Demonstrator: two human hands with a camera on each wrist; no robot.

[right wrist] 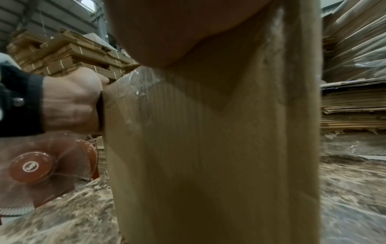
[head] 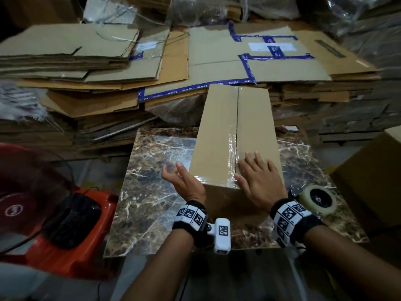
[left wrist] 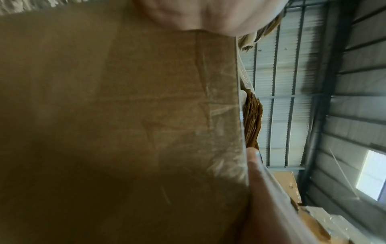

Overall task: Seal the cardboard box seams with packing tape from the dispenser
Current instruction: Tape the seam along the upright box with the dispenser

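Two hands work at the near end of a tall cardboard box (head: 236, 135) standing on a marble-patterned table (head: 152, 192). The right hand (head: 258, 183) lies flat on the box top, fingers (head: 260, 159) straight and spread, pressing beside the clear tape strip (head: 233, 144) that runs along the centre seam and folds over the near edge. The left hand (head: 184, 183) sits against the box's near left corner, fingers loosely extended and gripping nothing; the right wrist view shows its heel touching the box's taped edge. Just right of the right wrist, a tape dispenser (head: 319, 199) with its roll of clear tape rests on the table, apart from the box. To the left, below table level, stands a red fan (head: 32, 205) on an orange base. Beyond the table, stacks of flattened cardboard (head: 86, 68) rise behind the box, some sheets carrying blue tape (head: 247, 68). At the right edge, part of another carton (head: 373, 177) shows.
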